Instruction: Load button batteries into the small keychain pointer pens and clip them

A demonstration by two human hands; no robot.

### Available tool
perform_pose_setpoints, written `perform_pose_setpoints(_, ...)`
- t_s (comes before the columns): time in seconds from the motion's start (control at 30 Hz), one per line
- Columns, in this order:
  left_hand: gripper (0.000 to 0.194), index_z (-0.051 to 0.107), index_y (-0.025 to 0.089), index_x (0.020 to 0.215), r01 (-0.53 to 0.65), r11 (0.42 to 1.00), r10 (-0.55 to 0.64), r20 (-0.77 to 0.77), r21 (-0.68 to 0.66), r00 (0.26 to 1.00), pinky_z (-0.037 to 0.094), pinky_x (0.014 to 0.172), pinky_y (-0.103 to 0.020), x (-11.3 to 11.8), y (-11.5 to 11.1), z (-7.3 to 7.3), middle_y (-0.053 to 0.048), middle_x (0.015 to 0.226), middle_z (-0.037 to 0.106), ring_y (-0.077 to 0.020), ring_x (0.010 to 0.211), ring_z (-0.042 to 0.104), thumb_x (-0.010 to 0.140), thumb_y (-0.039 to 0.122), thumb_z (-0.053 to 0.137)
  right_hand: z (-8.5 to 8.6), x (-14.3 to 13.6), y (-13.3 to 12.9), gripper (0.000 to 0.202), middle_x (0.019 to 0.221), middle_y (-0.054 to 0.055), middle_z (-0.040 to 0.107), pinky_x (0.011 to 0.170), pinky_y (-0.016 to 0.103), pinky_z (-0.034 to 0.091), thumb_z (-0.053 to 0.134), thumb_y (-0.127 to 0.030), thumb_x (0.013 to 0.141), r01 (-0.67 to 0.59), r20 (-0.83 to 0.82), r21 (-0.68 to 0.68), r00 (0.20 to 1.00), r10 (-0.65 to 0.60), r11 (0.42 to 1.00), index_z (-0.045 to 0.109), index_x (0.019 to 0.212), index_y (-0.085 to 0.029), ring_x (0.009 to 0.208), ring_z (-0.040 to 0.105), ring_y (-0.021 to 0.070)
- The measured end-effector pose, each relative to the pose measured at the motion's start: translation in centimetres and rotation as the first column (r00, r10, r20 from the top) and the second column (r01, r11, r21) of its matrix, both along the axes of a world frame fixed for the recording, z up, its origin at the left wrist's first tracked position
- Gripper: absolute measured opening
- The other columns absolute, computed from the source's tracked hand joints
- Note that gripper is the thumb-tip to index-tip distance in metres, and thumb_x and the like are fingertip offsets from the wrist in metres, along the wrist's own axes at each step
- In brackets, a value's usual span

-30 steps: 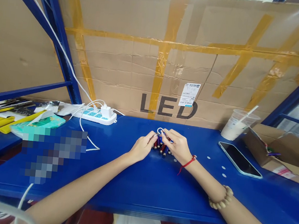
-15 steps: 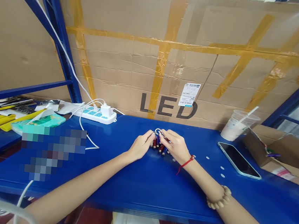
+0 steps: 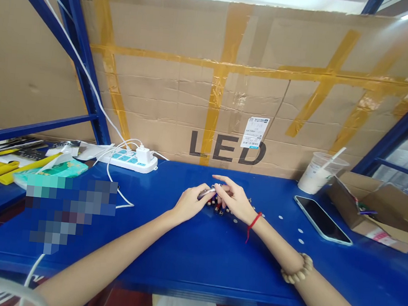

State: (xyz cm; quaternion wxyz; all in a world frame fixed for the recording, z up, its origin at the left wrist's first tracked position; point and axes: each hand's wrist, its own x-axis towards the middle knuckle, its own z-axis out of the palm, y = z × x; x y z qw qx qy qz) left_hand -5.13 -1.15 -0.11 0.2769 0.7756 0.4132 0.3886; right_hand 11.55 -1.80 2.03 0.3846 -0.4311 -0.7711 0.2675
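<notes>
My left hand (image 3: 192, 203) is closed, thumb and fingers pinching a slim dark grey piece with a silvery end (image 3: 205, 193). My right hand (image 3: 236, 202) meets it at the fingertips. Its index finger is stretched out above, while the thumb and other fingers are bent in at the silvery end; what they grip is mostly hidden. Beneath both hands is a bunch of small dark red and blue tubes (image 3: 221, 212) with metal ends, partly covered by the fingers.
A phone (image 3: 323, 220), a plastic cup with a straw (image 3: 313, 175) and an opened cardboard box (image 3: 373, 232) stand on the right. Small pale discs (image 3: 301, 231) dot the blue table (image 3: 194, 258). At back left lies a power strip (image 3: 131, 161) with white cables. Behind rises large cardboard (image 3: 180, 102).
The silvery ring seen between my hands is now mostly hidden. A dark grey piece shows in my left hand. My right index finger has straightened out, and the view has tilted slightly upward.
</notes>
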Motion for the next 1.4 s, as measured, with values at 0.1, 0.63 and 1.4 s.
perform_pose_setpoints(0.1,0.022,0.058,0.022,0.084,-0.006,1.0,0.006,0.011,-0.001,1.0,0.042,0.069,-0.024,0.09,0.06,-0.17,0.001,0.078,0.066,-0.0153,0.074,0.06,0.082,0.042,0.047,0.24,-0.14,-0.27,0.042,0.055,-0.003,0.054,0.049,0.022,0.04,0.039,-0.05,0.086,0.016,0.075,0.018,0.997,-0.018,1.0,0.056,0.111,-0.021,0.049,0.051,0.0115)
perform_pose_setpoints(0.63,0.034,0.057,0.014,0.066,0.156,0.977,-0.112,0.279,-0.142,0.954,0.042,0.061,-0.023,0.51,0.33,-0.08,-0.001,0.063,0.061,-0.0117,0.06,0.055,0.077,0.046,0.053,0.02,-0.64,0.16,0.038,0.054,-0.005,0.048,0.043,0.022,0.039,0.044,-0.056,0.081,-0.061,-0.266,-0.201,0.964,0.005,0.978,0.043,0.071,-0.019,0.041,0.047,0.0085)
perform_pose_setpoints(1.4,0.028,0.046,0.019,0.082,-0.022,0.984,0.072,0.284,-0.176,0.956,0.029,0.047,-0.018,0.38,0.5,-0.26,0.008,0.05,0.041,-0.0069,0.044,0.037,0.081,0.047,0.045,-0.24,-0.47,0.26,0.038,0.07,0.002,0.063,0.052,0.022,0.039,0.046,-0.047,0.084,-0.105,0.067,-0.031,0.992,0.107,0.994,0.066,0.081,-0.015,0.058,0.053,0.0116)
